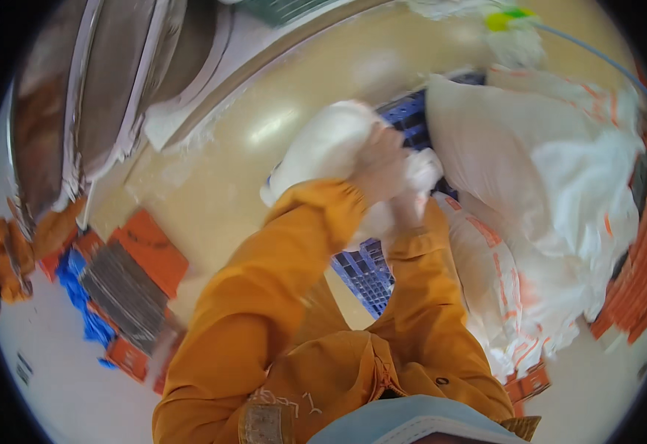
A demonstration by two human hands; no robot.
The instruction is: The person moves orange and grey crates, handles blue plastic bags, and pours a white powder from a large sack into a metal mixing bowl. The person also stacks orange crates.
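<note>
A full white sack [322, 144] stands in front of me, smeared by motion. My left hand [377, 164] is closed on its upper part, the fingers bent around the material. Close beside it, nearer to me, my right hand [410, 209] is closed at the gathered, crumpled neck of the same sack. Both hands are blurred, and parts of the fingers are hidden. Beneath the sack and behind it shows a blue plastic pallet [368, 277]. Orange sleeves cover both my forearms.
Several large white sacks with orange print [520, 155] are heaped on the right. Grey metal machinery [101, 81] rises at the far left above the tan floor [264, 126]. Orange and grey stacks [127, 292] lie at left beside blue plastic [79, 300]. A blue hose [590, 48] runs at far right.
</note>
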